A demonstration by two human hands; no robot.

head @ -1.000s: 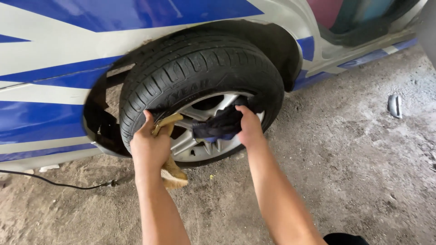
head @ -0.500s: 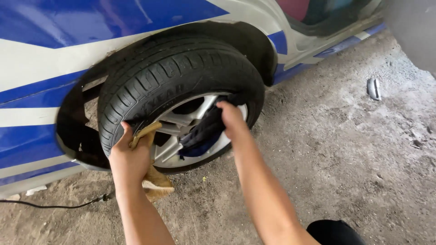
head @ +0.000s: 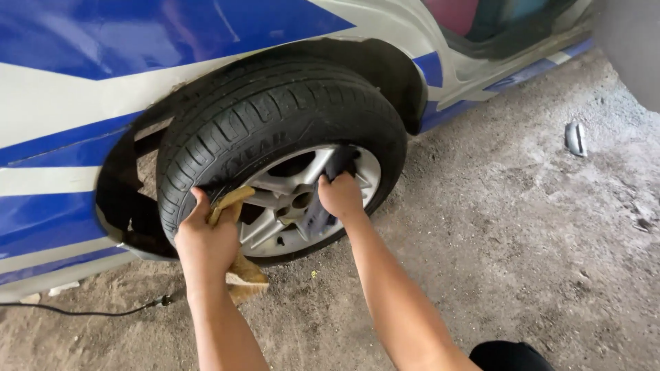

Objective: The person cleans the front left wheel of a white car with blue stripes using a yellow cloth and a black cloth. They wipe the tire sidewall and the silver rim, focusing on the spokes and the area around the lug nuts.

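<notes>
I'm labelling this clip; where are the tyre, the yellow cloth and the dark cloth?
tyre (head: 227,130), head view, on the upper tread.
yellow cloth (head: 244,278), head view, on the end hanging below the left hand.
dark cloth (head: 317,218), head view, on the fold under the right hand.

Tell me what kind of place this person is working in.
Probably a car workshop or garage yard: a blue and white car with its wheel gripped by both hands, standing on a rough, dusty concrete floor, with a black cable trailing across it.
</notes>
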